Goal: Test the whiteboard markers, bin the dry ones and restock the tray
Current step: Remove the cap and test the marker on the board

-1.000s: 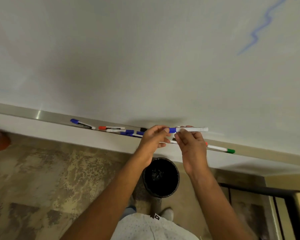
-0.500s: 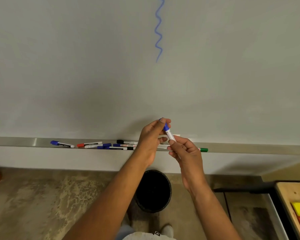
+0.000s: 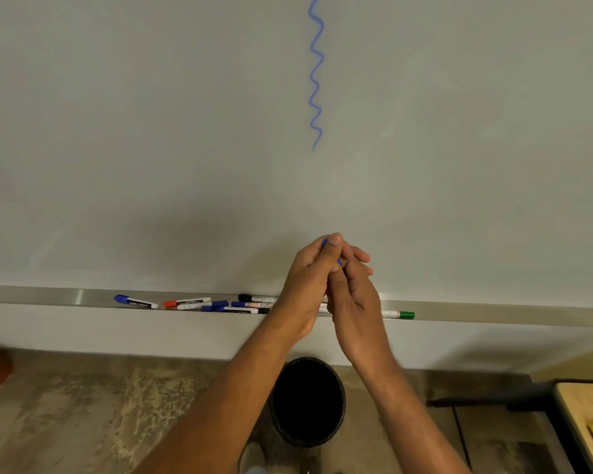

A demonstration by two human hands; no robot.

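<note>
I find both hands pressed together before the whiteboard (image 3: 185, 131). The left hand (image 3: 308, 282) curls round a blue marker (image 3: 325, 243), of which only slivers show; the right hand (image 3: 353, 292) pinches it from below. The tray (image 3: 493, 313) lies just behind the wrists with loose markers (image 3: 220, 304) left of them; the black bin (image 3: 307, 401) stands below.

Both hands (image 3: 329, 285) clasp a blue marker (image 3: 324, 243) (mostly hidden)

No legible text on any marker (image 3: 192, 301)
</note>
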